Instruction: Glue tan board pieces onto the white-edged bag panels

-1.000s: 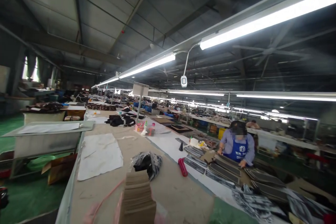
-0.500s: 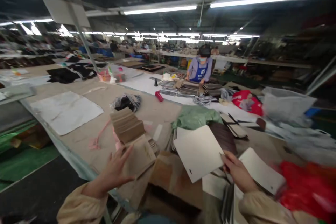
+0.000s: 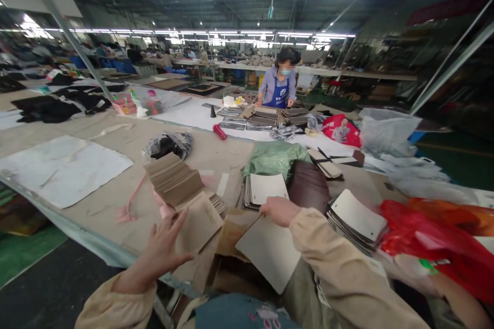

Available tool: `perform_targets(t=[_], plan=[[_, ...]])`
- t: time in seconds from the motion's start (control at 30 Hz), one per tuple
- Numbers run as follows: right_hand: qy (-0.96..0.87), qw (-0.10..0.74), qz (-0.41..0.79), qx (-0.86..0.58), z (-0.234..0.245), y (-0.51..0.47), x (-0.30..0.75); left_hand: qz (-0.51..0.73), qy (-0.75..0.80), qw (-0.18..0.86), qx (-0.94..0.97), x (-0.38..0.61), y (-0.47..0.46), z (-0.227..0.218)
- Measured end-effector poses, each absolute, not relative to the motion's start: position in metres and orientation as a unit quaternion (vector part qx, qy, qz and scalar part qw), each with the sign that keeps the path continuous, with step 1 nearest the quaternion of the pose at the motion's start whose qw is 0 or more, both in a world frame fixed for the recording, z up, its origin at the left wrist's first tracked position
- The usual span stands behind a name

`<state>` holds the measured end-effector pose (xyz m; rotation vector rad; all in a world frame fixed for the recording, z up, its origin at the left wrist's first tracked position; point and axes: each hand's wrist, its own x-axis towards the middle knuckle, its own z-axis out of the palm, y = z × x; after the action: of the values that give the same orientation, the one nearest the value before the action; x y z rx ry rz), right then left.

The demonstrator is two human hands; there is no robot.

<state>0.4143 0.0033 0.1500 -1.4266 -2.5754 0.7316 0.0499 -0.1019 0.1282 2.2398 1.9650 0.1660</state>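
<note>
My right hand [image 3: 281, 211] pinches a cream panel [image 3: 270, 252] by its upper edge, and the panel hangs tilted over an open brown cardboard box [image 3: 231, 272]. Just behind that hand lies a stack of cream panels [image 3: 267, 187] with dark layers between. My left hand [image 3: 165, 241] is spread, thumb and fingers apart, beside a light brown card [image 3: 198, 221] at the front of a brown card stack [image 3: 175, 180]. Whether its palm touches the card I cannot tell.
A second panel stack [image 3: 357, 216] stands right, by a red plastic bag [image 3: 428, 236]; another person's forearm [image 3: 443, 282] reaches in there. Dark brown pieces [image 3: 309, 182] and a green bag [image 3: 274, 157] lie behind. A co-worker [image 3: 278, 85] stands across the table.
My right hand has moved left and brought the cream panel lower, over the box. My left hand stays spread beside the card. The view has turned right, and another person's forearm shows at the right.
</note>
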Motion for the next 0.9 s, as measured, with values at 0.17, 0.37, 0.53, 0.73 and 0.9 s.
perform_targets(t=[0.17, 0.37, 0.53, 0.73, 0.9], plan=[[-0.88, 0.053, 0.188, -0.433, 0.123, -0.023, 0.347, 0.06, 0.642, 0.074, 0.761, 0.054, -0.103, 0.127], [-0.866, 0.102, 0.158, -0.463, 0.093, -0.081, 0.365, 0.054, 0.622, 0.089, 0.776, 0.064, -0.099, 0.131], [-0.829, 0.131, 0.164, -0.518, 0.078, -0.127, 0.42, 0.045, 0.577, 0.101, 0.809, 0.086, -0.089, 0.141], [-0.797, 0.04, 0.209, -0.566, 0.063, -0.154, 0.424, 0.072, 0.514, 0.158, 0.84, 0.127, -0.067, 0.16], [-0.758, 0.169, 0.219, -0.591, 0.061, -0.155, 0.418, 0.224, 0.421, 0.299, 0.827, 0.16, -0.051, 0.17]])
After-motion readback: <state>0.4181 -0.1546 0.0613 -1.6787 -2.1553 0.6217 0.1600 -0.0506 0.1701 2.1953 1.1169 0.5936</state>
